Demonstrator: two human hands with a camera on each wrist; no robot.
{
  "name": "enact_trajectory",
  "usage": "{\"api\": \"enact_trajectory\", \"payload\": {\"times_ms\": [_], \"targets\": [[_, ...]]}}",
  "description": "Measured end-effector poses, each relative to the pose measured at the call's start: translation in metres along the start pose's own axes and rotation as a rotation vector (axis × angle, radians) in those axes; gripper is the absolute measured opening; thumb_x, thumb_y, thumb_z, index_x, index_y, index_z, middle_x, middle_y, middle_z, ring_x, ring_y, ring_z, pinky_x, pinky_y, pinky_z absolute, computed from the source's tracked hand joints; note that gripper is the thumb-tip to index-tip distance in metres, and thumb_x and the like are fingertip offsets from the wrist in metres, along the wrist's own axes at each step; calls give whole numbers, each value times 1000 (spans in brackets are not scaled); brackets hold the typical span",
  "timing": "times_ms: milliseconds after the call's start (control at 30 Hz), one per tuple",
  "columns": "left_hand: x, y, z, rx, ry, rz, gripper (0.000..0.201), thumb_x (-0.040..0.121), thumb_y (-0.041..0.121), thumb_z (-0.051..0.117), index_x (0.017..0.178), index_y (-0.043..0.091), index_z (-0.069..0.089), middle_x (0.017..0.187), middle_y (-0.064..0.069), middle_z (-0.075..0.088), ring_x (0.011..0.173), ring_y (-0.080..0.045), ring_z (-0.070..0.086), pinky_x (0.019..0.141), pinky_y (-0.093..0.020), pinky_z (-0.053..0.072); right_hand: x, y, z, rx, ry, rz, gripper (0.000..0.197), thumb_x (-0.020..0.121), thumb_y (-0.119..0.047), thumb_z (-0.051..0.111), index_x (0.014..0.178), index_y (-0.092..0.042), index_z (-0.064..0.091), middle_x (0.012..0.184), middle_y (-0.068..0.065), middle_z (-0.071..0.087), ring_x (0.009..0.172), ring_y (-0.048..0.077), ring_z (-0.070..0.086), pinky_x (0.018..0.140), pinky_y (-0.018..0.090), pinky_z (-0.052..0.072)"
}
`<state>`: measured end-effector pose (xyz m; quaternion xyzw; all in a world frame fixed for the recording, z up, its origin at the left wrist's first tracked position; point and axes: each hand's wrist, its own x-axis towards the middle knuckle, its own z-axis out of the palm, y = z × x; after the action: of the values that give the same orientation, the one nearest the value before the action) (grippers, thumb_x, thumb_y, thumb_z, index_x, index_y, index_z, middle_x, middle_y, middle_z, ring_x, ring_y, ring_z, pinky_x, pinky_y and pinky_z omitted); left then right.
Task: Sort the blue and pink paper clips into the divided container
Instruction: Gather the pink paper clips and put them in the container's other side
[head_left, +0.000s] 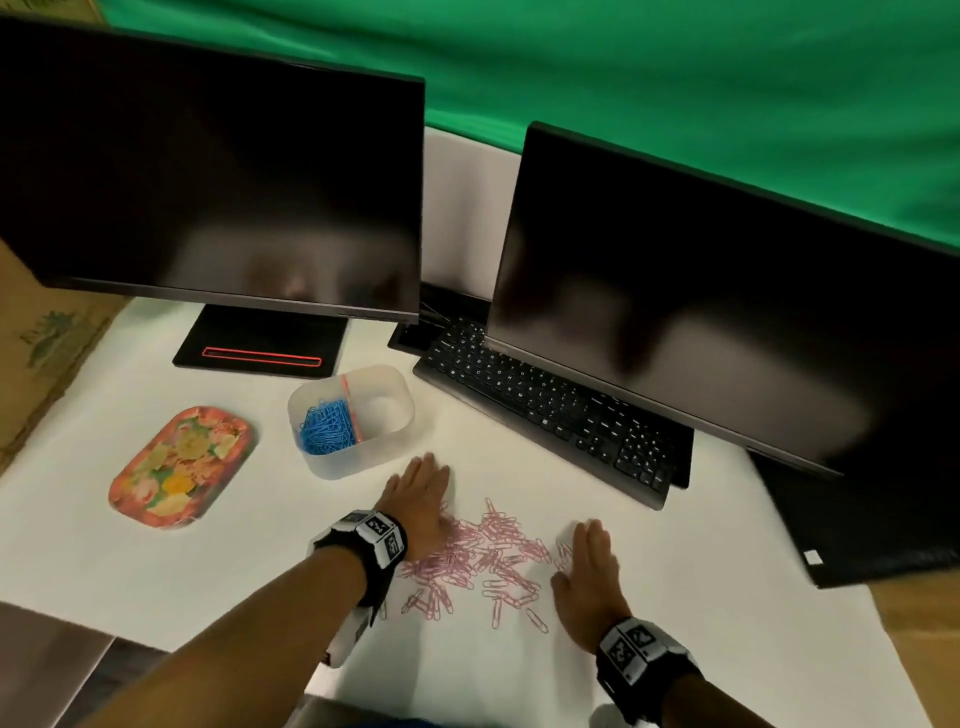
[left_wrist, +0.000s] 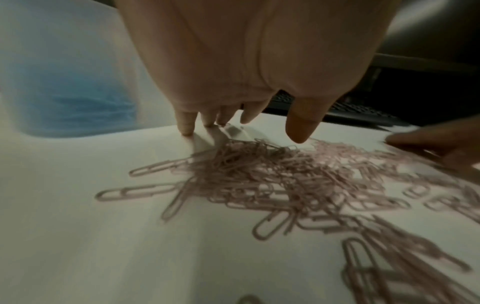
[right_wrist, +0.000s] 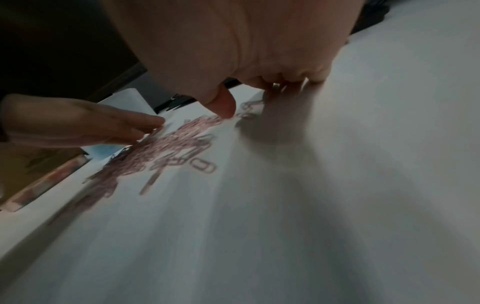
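Both forearms are bare, no sleeves showing. Each wrist carries a black strap: the left wrist band (head_left: 366, 540) and the right wrist band (head_left: 641, 657) both bear white blocks printed with black square-patterned markers.

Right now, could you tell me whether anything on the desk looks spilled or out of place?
Yes: the pink paper clips lie loose on the white desk between the left hand and right hand, while the divided container holds only blue paper clips; its other compartment is empty.

Keyboard (head_left: 550, 410) crowds right; bare table (head_left: 234, 561) left of container (head_left: 358, 452).
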<state>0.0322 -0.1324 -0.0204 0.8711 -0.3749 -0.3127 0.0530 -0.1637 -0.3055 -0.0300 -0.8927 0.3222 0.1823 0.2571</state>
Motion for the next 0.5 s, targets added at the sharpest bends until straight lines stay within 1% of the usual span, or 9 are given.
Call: {"api": "enact_trajectory", "payload": {"times_ms": [100,167,233,300,333,400,433,467,500], "targets": [[-3,15,9,84,-81,122,75,93,34,41,153,14,0,160,-8,-16,148,-26,-13,121,-44,-1,-1,-25,13,4,-43,-79,75,96,-24,37,149,-5,-13,156,13,-24,145,27,-22,117,35,-11],[-10,24,13,96,-95,210,73,93,30,43,153,16,4,161,-5,-12,148,-23,-10,121,-41,-1,1,-41,17,6,-87,-147,75,96,-20,36,149,-5,-15,155,11,-26,144,24,-24,116,33,-14],[-16,30,14,57,-75,289,70,92,28,45,153,18,11,162,-2,-1,149,-21,0,121,-37,4,1,-53,17,26,-146,-221,74,95,-15,36,149,-7,-14,156,9,-24,144,20,-23,117,30,-13],[-23,28,11,-19,7,340,70,90,24,50,152,20,19,160,-2,15,147,-21,16,120,-30,12,1,-59,13,93,-192,-290,72,96,-12,37,151,-10,-10,159,5,-17,147,16,-15,117,23,-8],[-28,25,8,-56,53,331,70,89,23,53,151,21,21,158,-1,20,145,-21,20,119,-29,15,0,-58,10,143,-179,-313,70,96,-11,38,152,-11,-4,160,2,-11,148,14,-7,115,17,-4],[-39,13,-1,-106,150,255,75,87,26,59,151,26,20,156,0,22,142,-22,26,116,-30,23,-2,-47,2,219,-58,-329,64,95,-14,44,151,-14,16,158,-2,13,145,12,17,112,10,9],[-46,5,-3,-120,191,194,81,84,31,63,150,27,18,154,0,22,138,-22,29,113,-32,30,-4,-38,-3,235,24,-314,58,93,-17,49,147,-15,28,152,-3,28,139,11,31,111,12,19],[-51,-4,-4,-129,216,124,90,79,40,67,150,29,14,151,0,21,135,-22,31,109,-33,36,-7,-28,-7,235,98,-283,51,91,-21,53,140,-20,38,142,-5,38,130,11,42,110,17,31],[-57,-14,-4,-130,215,50,102,72,49,71,151,29,8,149,-1,19,132,-22,32,106,-34,40,-11,-15,-11,213,148,-238,47,88,-24,56,133,-25,43,132,-7,43,120,11,49,104,24,41]]}}
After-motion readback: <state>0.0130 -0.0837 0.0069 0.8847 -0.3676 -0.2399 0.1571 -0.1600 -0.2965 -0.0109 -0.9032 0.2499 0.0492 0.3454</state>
